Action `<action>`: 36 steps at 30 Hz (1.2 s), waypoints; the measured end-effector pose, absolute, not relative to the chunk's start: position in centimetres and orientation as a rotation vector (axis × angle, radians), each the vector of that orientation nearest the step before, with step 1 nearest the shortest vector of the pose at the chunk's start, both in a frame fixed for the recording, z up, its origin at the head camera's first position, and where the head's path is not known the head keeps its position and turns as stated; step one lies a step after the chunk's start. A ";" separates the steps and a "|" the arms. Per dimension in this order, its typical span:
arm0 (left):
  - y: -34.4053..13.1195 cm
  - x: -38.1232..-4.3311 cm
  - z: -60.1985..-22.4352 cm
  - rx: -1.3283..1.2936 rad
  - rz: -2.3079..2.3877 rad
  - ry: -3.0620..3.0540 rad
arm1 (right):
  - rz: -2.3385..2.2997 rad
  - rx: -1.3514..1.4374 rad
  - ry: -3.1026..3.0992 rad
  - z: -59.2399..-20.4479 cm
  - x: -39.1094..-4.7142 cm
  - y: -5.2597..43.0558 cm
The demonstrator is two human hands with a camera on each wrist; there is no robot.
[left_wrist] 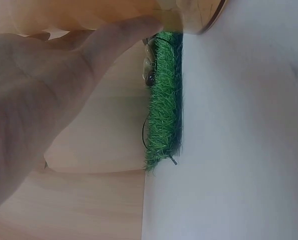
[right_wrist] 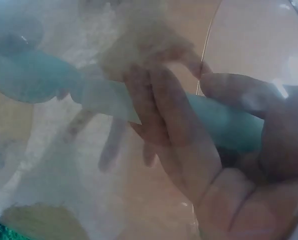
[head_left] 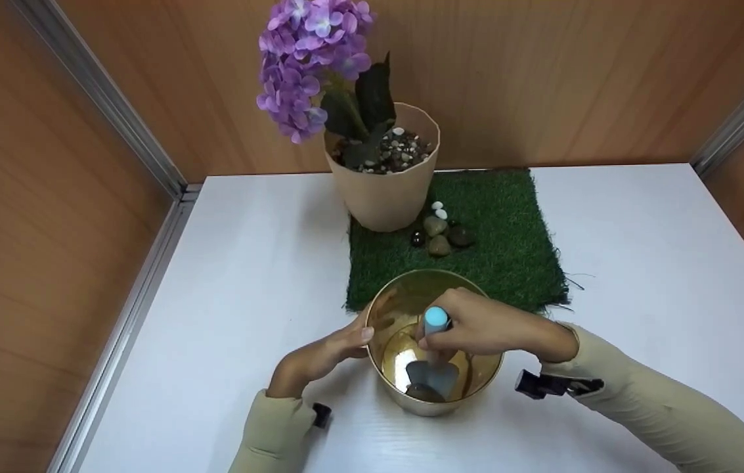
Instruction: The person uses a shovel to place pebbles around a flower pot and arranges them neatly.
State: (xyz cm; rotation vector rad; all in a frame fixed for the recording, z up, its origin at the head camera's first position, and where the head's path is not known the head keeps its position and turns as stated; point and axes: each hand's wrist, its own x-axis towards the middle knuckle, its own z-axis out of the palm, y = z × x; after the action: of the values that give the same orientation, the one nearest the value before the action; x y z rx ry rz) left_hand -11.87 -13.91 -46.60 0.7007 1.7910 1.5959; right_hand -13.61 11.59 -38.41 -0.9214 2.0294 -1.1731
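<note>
A gold-tinted, see-through bowl (head_left: 404, 397) stands on the white table, just in front of the turf mat. My left hand (head_left: 339, 341) holds it at its left side, the thumb at the rim; in the left wrist view that hand (left_wrist: 49, 85) reaches to the amber wall. Inside the bowl my right hand (head_left: 477, 322) grips the light blue handle of a small shovel (head_left: 436, 318), its blade pointing down. By the blade, near the bowl's bottom, lies a dark stone (head_left: 425, 393). Through the blurred right wrist view, fingers wrap the turquoise handle (right_wrist: 226, 122).
Behind the bowl lies a green turf mat (head_left: 503, 223). Several stones (head_left: 439, 246) rest on it beside a beige pot (head_left: 388, 197) with purple flowers (head_left: 312, 66). Wooden panels (head_left: 542, 79) enclose the white table (head_left: 247, 263) at the back and sides.
</note>
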 end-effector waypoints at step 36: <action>-13.7 -11.9 -46.6 0.691 1.582 1.778 | -1.583 -0.569 1.827 -37.1 -15.7 14.5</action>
State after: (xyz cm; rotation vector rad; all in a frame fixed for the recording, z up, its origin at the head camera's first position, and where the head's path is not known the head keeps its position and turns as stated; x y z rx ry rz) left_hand -11.92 -13.70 -46.64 0.6905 1.7775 1.5825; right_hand -15.66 14.48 -37.10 -0.5692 1.8272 -1.5834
